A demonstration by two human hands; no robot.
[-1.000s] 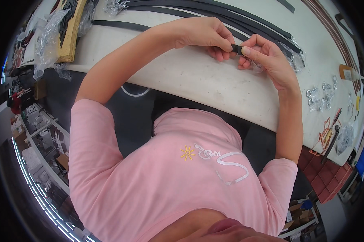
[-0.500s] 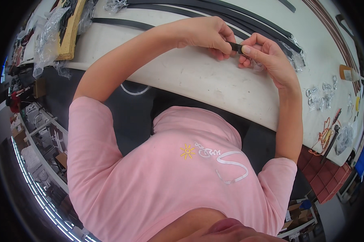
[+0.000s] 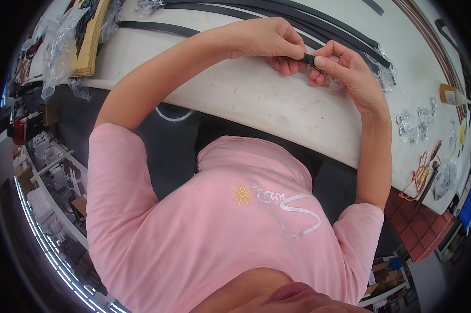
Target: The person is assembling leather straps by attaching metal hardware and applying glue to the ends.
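Both my hands meet over a white worktable (image 3: 256, 99). My left hand (image 3: 274, 39) pinches the end of a thin black strip (image 3: 309, 58) between thumb and fingers. My right hand (image 3: 345, 68) grips the same small black end piece from the other side, fingertips touching the left ones. The strip's far run is hidden behind my hands. Several long black strips (image 3: 277, 13) lie across the table just beyond my hands.
A wooden board with clear plastic bags (image 3: 86, 36) sits at the table's left end. Small clear plastic parts (image 3: 415, 122) lie to the right, near a tool with a red-orange cord (image 3: 426, 175) and an orange-brown bottle (image 3: 449, 95). Shelving and boxes stand on the floor at left.
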